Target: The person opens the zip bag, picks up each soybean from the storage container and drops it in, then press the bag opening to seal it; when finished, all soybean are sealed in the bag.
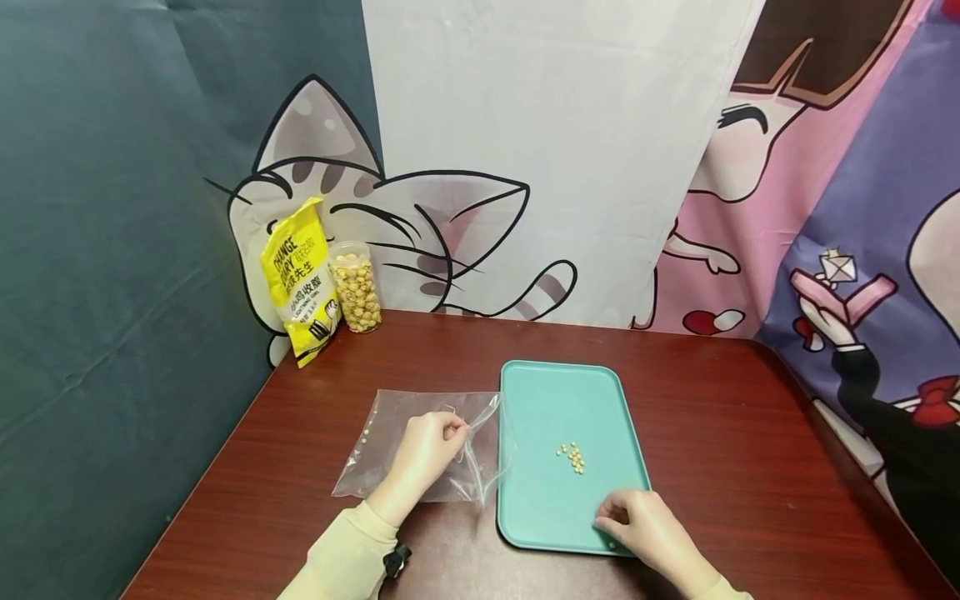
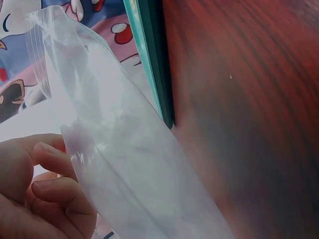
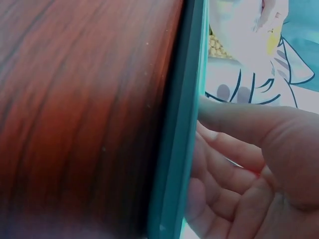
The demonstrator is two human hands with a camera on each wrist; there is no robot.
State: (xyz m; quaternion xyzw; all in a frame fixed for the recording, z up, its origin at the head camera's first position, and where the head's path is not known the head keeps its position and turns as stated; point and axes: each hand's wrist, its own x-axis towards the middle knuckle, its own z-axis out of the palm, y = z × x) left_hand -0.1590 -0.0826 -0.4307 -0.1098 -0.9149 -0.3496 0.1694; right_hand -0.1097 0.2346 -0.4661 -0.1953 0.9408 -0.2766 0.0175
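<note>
My left hand (image 1: 429, 450) pinches the upper layer of a clear zip bag (image 1: 397, 475) near its mouth, lifting that side off the table. In the left wrist view the bag (image 2: 124, 144) stands up beside the curled fingers (image 2: 57, 189). A few pale yellow soybeans (image 1: 365, 433) lie at the bag's far-left end. A small group of soybeans (image 1: 575, 458) sits mid-tray on the turquoise tray (image 1: 555, 392). At the tray's near right corner, my right hand (image 1: 637, 521) reaches down with bent fingers, a pale bean (image 1: 611, 545) close under it. Its fingertips are hidden behind the tray rim (image 3: 174, 149) in the right wrist view.
A yellow snack bag (image 1: 303, 283) and a clear jar of popcorn-like pieces (image 1: 356, 287) stand at the back left against the printed cloth (image 1: 465, 100). The bag's mouth overlaps the tray's left edge. Dark red wooden table (image 1: 712, 433) surrounds the tray.
</note>
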